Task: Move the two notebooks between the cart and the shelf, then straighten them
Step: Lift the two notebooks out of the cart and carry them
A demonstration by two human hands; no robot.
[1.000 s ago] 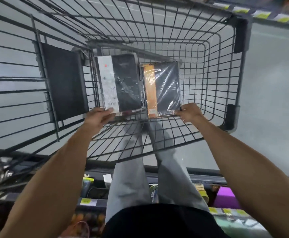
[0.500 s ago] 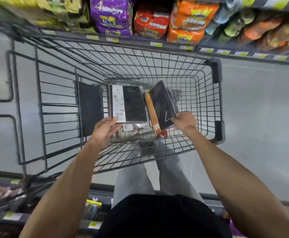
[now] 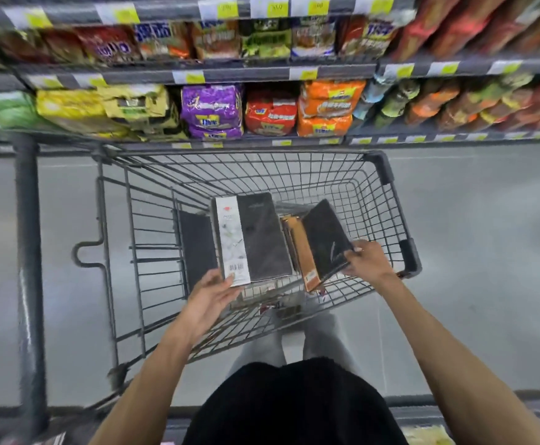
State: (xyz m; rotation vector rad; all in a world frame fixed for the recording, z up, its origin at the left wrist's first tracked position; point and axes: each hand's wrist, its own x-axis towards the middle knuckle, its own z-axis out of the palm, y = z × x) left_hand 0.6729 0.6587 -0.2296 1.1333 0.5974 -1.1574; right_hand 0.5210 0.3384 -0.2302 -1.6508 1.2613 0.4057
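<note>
Left hand (image 3: 211, 300) grips white-banded black notebook (image 3: 260, 239); right hand (image 3: 369, 263) grips tilted orange-banded notebook (image 3: 324, 242).

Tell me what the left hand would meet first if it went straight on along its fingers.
The white-banded notebook: the left hand holds its near corner, so nothing lies between them. What lies past the notebook is unclear in depth.

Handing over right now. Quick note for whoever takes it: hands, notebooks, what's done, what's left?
Left hand: pinches the near corner of the white-strip notebook, roughly flat over the cart.
Right hand: grips the orange-strip notebook, tilted up on edge beside the first.
Done: both notebooks in hand.
Left: likely carry both to a shelf, set them down, straighten them. The shelf ahead holds only snack bags.
</note>
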